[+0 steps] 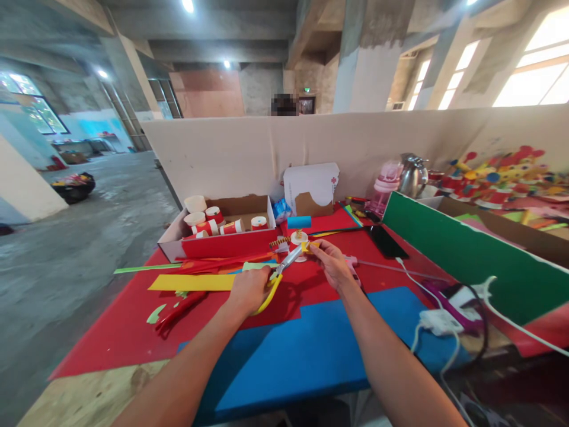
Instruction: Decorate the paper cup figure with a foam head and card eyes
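My left hand (pixel 249 288) is closed round the yellow handles of a pair of scissors (pixel 279 274), whose blades point up and to the right. My right hand (pixel 332 263) pinches a small yellow piece of paper (pixel 307 245) at the blade tips. Just behind the paper stands a small white and red cup (pixel 297 239) with a twisted pipe cleaner (pixel 280 241) beside it. Both hands hover over a table covered with red (pixel 133 320) and blue foam sheets (pixel 302 350).
A cardboard box (pixel 222 237) with several red paper cups sits at the back left. Yellow and green paper strips (pixel 191 282) lie left of the hands. A phone (pixel 386 241), a power strip with cables (pixel 440 320), a green board (pixel 466 255) and a pink bottle (pixel 386 184) are on the right.
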`<action>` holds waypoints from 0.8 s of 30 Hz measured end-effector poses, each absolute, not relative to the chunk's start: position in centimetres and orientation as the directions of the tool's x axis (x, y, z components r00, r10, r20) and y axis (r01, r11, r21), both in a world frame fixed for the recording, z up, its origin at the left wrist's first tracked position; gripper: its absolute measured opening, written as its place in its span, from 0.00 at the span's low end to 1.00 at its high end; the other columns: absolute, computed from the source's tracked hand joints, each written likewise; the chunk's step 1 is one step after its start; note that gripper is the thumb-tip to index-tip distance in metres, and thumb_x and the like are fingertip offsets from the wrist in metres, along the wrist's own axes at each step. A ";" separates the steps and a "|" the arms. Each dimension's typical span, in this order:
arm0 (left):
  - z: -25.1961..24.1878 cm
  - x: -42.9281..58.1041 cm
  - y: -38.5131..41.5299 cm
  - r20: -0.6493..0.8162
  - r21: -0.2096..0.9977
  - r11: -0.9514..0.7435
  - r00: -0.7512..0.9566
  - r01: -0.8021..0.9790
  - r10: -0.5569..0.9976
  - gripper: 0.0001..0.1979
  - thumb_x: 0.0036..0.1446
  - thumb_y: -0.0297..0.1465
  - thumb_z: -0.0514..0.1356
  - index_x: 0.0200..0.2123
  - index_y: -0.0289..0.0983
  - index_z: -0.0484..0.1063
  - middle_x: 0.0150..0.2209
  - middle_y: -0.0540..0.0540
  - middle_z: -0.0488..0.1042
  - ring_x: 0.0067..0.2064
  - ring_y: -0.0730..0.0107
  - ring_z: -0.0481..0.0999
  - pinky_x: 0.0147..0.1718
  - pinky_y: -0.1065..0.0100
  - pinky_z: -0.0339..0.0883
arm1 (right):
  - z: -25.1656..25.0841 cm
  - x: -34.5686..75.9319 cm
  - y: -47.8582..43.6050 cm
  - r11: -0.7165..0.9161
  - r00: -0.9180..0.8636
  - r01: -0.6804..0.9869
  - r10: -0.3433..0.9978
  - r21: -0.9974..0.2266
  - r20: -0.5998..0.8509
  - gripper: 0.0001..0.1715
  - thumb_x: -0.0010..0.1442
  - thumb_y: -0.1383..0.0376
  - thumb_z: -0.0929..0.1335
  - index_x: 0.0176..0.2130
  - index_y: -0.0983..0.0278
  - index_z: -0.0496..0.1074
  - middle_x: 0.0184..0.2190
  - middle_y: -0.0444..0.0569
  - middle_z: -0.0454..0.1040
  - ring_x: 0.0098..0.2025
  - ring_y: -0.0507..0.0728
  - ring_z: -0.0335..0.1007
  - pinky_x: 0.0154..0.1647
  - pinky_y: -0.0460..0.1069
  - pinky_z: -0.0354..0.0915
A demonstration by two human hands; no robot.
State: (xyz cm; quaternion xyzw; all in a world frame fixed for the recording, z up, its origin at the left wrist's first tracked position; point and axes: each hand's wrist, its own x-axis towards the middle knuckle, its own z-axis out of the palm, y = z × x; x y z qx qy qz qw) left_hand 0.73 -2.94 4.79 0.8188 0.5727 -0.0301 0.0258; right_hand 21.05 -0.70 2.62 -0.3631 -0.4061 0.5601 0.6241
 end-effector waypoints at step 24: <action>4.7 1.1 -3.2 -0.086 0.031 -0.341 0.342 0.940 0.936 0.13 0.60 0.35 0.47 0.42 0.37 0.68 0.38 0.36 0.77 0.41 0.52 0.77 0.35 0.61 0.66 | 2.2 20.3 -0.8 0.061 0.009 -0.459 0.998 -0.887 0.064 0.18 0.39 0.56 0.77 0.29 0.61 0.73 0.28 0.41 0.76 0.29 0.52 0.72 0.41 0.50 0.69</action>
